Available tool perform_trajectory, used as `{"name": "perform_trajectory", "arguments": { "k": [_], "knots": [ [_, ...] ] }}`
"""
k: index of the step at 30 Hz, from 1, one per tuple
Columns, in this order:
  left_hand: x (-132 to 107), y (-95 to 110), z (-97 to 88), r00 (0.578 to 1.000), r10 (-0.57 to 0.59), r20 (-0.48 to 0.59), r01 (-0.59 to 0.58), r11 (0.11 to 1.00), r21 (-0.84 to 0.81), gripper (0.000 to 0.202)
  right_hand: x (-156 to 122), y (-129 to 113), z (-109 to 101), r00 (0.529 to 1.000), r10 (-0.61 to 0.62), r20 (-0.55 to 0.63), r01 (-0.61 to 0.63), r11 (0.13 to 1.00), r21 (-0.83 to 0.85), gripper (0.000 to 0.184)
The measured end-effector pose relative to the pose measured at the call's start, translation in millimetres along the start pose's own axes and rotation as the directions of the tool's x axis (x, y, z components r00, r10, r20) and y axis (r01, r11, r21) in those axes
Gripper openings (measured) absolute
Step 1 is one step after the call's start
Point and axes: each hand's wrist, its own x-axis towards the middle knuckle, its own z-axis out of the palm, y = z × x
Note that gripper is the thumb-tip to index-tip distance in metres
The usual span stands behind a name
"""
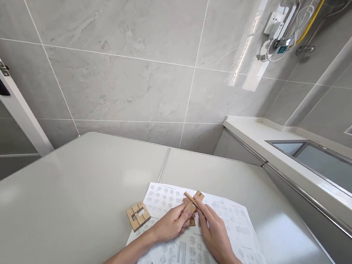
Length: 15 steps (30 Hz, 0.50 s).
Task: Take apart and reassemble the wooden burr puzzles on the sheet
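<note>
Several flat wooden puzzle pieces (190,209) are bunched together between my two hands, above a printed paper sheet (228,225). My left hand (172,221) is closed, its thumb and fingers gripping a piece from the left. On the other side, my right hand (213,228) pinches a thin wooden stick-like piece (190,198) that slants across the others. One piece with a dark mark (199,194) pokes out at the top of the bunch. How the pieces fit together is partly hidden by my fingers.
Left of my hands, a square wooden block assembly (132,218) with gaps lies across the sheet's edge. The pale table (73,196) has a seam near its middle. Beyond are a tiled wall, a counter with a sink (321,157) at right, and a door (2,96) at left.
</note>
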Motion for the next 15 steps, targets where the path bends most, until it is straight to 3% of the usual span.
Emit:
{"name": "perform_trajectory", "arguments": {
  "k": [5, 11, 15],
  "knots": [
    [0.2, -1.5, 0.4, 0.999, -0.01, -0.048, 0.01, 1.0, 0.009, 0.056, 0.6, -7.7, -2.5, 0.996, 0.014, 0.083, -0.018, 0.999, 0.039, 0.045],
    [0.4, -2.4, -0.3, 0.997, 0.05, -0.055, -0.047, 0.998, 0.049, 0.056, -1.9, -4.6, -0.3, 0.999, 0.043, -0.032, -0.044, 0.999, -0.02, 0.025],
    [-0.1, -2.7, 0.0, 0.995, 0.084, -0.049, -0.078, 0.992, 0.102, 0.051, -2.1, -4.0, -0.6, 0.999, -0.005, -0.054, 0.0, 0.996, -0.094, 0.023]
  ]
}}
